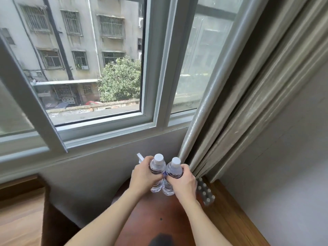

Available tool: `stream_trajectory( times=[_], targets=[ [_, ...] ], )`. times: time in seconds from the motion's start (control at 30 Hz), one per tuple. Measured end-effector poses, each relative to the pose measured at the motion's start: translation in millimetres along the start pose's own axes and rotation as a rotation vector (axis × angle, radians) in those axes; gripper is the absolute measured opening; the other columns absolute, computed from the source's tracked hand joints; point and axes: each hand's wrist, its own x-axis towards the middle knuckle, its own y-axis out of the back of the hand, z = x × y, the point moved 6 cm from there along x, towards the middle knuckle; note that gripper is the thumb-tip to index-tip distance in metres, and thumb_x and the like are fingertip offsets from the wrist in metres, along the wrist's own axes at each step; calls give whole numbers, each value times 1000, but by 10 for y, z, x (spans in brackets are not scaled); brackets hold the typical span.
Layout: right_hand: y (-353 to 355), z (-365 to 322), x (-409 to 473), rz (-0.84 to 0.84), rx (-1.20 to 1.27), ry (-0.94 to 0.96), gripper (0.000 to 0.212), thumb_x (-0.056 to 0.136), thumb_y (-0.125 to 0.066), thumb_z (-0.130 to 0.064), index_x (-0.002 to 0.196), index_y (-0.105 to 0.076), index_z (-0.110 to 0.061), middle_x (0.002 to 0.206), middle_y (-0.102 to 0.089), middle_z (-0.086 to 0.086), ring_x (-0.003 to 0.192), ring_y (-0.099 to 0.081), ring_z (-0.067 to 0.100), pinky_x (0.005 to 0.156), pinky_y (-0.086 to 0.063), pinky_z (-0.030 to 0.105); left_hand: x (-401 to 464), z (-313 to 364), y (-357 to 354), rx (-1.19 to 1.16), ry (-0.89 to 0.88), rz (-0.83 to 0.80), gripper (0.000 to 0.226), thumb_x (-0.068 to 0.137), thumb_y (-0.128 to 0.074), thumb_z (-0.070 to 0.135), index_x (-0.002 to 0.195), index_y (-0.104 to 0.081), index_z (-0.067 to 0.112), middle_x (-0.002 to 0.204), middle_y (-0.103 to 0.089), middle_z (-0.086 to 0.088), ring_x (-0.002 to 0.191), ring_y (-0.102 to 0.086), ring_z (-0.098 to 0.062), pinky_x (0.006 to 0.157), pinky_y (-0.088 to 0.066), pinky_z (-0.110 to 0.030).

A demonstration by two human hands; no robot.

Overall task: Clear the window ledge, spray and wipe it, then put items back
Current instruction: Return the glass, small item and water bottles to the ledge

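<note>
1. The left hand (143, 174) is wrapping its fingers round the left bottle (157, 168), and the right hand (182, 180) is gripping the right bottle (173, 172) in the same way; neither hand is loose or empty.
2. The two bottles are standing side by side and touching, directly in front of the person at the far edge of the dark red surface (159, 219), close under the wall.
3. Each bottle's long axis is running upright, white caps pointing up and leaning slightly toward the window, bases pointing down at the surface. Whether the bases are resting on it or hanging just above, I cannot tell.
4. The window ledge (113, 139) is lying above and beyond the hands, running left to right along the foot of the frame, so its long axis is crossing the bottles' axis. The left hand is sitting a touch nearer the open stretch of ledge; the right is sitting nearer the curtain (230, 103).
5. A white spray nozzle (140, 157) is peeking out just behind the left hand.
6. Judging by this, any move between ledge and surface is turning on a straight vertical travel with the bottles kept upright.
</note>
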Motion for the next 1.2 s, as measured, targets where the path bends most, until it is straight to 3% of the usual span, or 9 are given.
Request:
stream_trajectory(
  times=[0.27, 0.4, 0.53, 0.7, 0.93, 1.2],
  targets=[
    [-258, -794, -981, -12, 39, 114, 47, 67, -84, -44, 98, -53, -26, 92, -64, -8, 96, -61, 23, 76, -40, 33, -674, -358, 1160, -69, -32, 87, 62, 51, -78, 44, 110, -60, 39, 94, -70, 19, 93, -66, -10, 85, -51, -32],
    [-571, -1190, -1455, -48, 37, 165, 49, 67, -84, -43, 101, -53, -27, 100, -67, -3, 100, -62, 25, 77, -39, 32, -1004, -645, 1847, -90, -24, 166, 58, 46, -76, 47, 101, -60, 41, 89, -70, 21, 87, -67, -7, 85, -52, -31],
    [-930, -1587, -1914, -134, 51, 230, 49, 68, -84, -43, 101, -52, -27, 94, -60, -8, 98, -61, 23, 76, -35, 30, -1368, -974, 2502, -59, 8, 289, 58, 52, -84, 39, 106, -62, 39, 90, -68, 19, 89, -66, -11, 83, -52, -31],
    [-1378, -2039, -2365, -234, 60, 341, 50, 66, -84, -46, 100, -53, -27, 97, -67, -5, 95, -63, 23, 76, -43, 33, -1800, -1365, 3187, -34, 92, 460, 56, 56, -87, 34, 106, -64, 35, 93, -69, 16, 89, -65, -13, 81, -51, -32],
    [-1956, -2631, -2848, -428, 73, 513, 48, 68, -84, -45, 100, -53, -29, 98, -67, -7, 92, -61, 19, 77, -44, 33, -2327, -1729, 3892, -36, 212, 667, 55, 57, -88, 30, 106, -64, 34, 89, -69, 15, 88, -65, -12, 78, -49, -30],
    [-2545, -3167, -3483, -634, 89, 638, 46, 67, -84, -47, 96, -51, -34, 93, -64, -14, 91, -60, 15, 74, -42, 32, -2896, -2197, 4436, -81, 345, 822, 58, 51, -85, 38, 104, -62, 37, 90, -70, 18, 90, -65, -10, 80, -51, -33]
  ],
)
